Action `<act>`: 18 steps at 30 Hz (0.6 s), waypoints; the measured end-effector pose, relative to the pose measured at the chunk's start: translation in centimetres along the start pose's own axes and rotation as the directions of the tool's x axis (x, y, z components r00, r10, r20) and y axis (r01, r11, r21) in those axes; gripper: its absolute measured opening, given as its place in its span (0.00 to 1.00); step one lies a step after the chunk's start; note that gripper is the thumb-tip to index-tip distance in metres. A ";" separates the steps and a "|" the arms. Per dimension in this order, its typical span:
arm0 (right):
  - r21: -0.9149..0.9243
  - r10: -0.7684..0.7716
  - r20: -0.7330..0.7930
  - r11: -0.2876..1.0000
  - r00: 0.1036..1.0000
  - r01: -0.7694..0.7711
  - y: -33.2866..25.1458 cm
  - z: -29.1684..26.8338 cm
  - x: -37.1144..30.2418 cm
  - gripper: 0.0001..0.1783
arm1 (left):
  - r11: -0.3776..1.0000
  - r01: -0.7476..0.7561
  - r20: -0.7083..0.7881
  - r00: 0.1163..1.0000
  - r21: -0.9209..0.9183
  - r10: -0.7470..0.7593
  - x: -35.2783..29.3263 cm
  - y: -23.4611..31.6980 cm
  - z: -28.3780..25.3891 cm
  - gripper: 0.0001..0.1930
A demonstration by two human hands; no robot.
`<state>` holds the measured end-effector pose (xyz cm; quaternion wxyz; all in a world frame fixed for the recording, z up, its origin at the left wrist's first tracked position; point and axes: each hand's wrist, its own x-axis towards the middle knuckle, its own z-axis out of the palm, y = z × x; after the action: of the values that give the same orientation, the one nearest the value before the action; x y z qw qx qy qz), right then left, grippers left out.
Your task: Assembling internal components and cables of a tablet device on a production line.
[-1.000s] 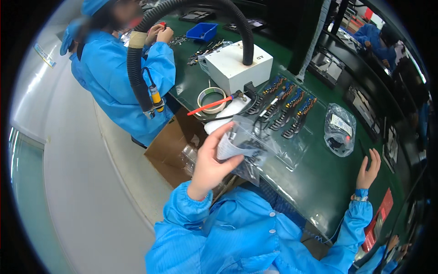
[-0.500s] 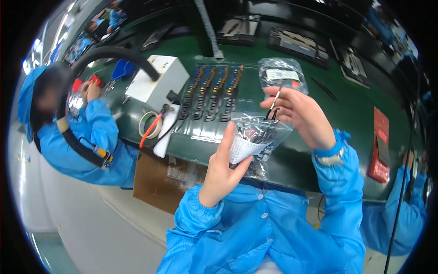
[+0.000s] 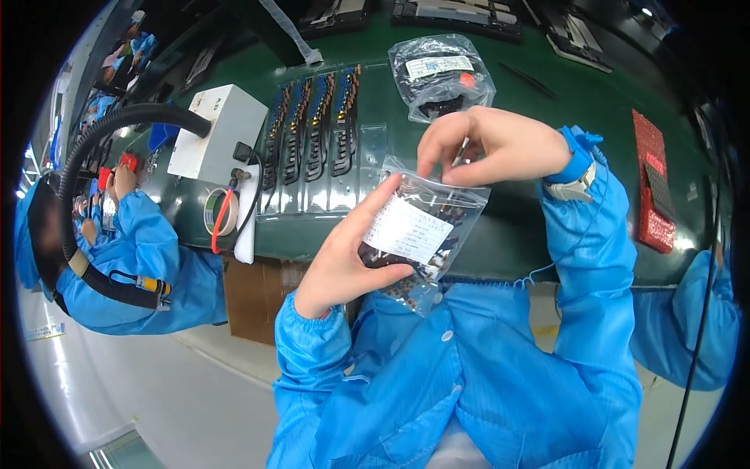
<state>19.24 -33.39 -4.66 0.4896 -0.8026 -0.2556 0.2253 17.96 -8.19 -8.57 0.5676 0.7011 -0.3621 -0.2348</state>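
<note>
Head view: the left hand point(image 3: 340, 262) clasps the clear parts bag point(image 3: 426, 230) from below, mouth tilted up-right, where the right hand point(image 3: 488, 148) pinches its top edge.

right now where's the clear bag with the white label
In the head view it is centre frame, the clear bag held in the left hand, its top pinched by the right hand, above the green bench edge.

Clear bag point(image 3: 426, 227): small dark contents too fine to identify, partly behind its white label point(image 3: 408, 230). Right hand point(image 3: 491, 147) fingertips hide the bag's top edge.
</note>
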 end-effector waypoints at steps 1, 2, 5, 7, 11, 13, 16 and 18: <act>0.034 -0.058 0.038 0.998 0.998 0.057 -0.1 -0.1 -0.2 0.12 | 0.998 -0.032 0.000 0.999 0.059 0.032 0.2 -0.1 -0.1 0.46; 0.039 -0.057 0.039 0.998 0.998 0.056 0.0 0.0 -0.3 0.12 | 0.998 -0.027 0.000 1.000 0.058 0.028 0.4 -0.1 -0.1 0.46; -0.038 -0.080 0.091 0.996 0.993 0.084 0.4 0.4 -0.3 0.14 | 0.996 -0.024 0.005 1.000 0.085 0.023 1.0 -0.1 -0.1 0.46; -0.011 -0.067 0.195 0.997 0.978 0.070 0.7 0.3 0.4 0.13 | 0.994 0.020 0.006 1.000 0.110 -0.021 1.5 0.0 0.0 0.46; -0.180 0.026 0.335 0.983 0.942 0.037 0.3 0.4 0.7 0.13 | 0.987 0.008 0.047 0.999 0.163 -0.016 1.8 -0.3 -0.1 0.46; -0.174 -0.048 0.344 0.978 0.938 0.114 1.5 0.6 1.1 0.12 | 0.988 -0.007 0.066 0.998 0.155 -0.003 1.8 -0.6 -0.3 0.46; -0.191 -0.020 0.364 0.977 0.931 0.096 1.0 0.6 1.2 0.12 | 0.991 -0.014 0.099 0.995 0.131 0.001 2.2 -0.8 -0.3 0.46; -0.214 0.079 0.380 0.977 0.922 0.005 1.2 0.7 1.4 0.12 | 0.993 -0.002 0.109 0.994 0.117 -0.011 2.6 -1.0 -0.5 0.45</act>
<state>20.09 -32.55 -6.21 0.3373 -0.7946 -0.3542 0.3597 20.24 -9.79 -9.17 0.5042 0.7201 -0.4042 -0.2526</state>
